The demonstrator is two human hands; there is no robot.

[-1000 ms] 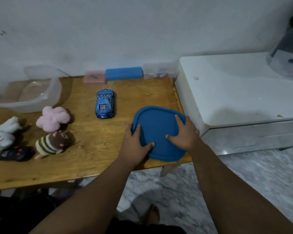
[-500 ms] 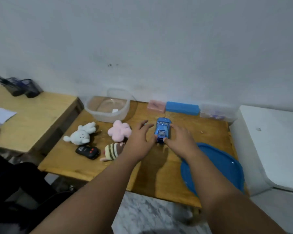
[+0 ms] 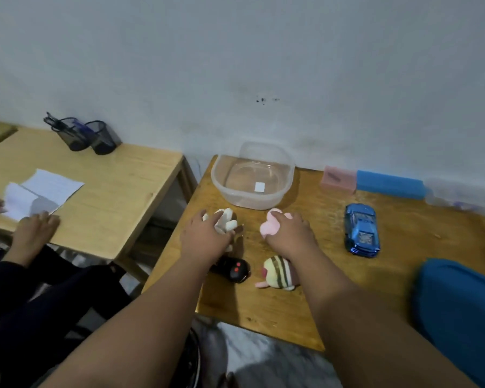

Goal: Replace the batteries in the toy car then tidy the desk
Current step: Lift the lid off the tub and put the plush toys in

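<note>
Off the toy car (image 3: 360, 233) now, our left hand (image 3: 205, 236) grips the white plush (image 3: 226, 222), our right hand (image 3: 290, 233) the pink plush (image 3: 269, 228).

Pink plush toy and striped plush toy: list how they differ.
Colour: the pink plush toy is plain pink; the striped plush toy is cream with dark bands. State: the right hand grips the pink one; no hand holds the striped one. Place: the pink one lies nearer the clear container, the striped one nearer the front edge. Both are soft toys on the wooden desk.
</note>
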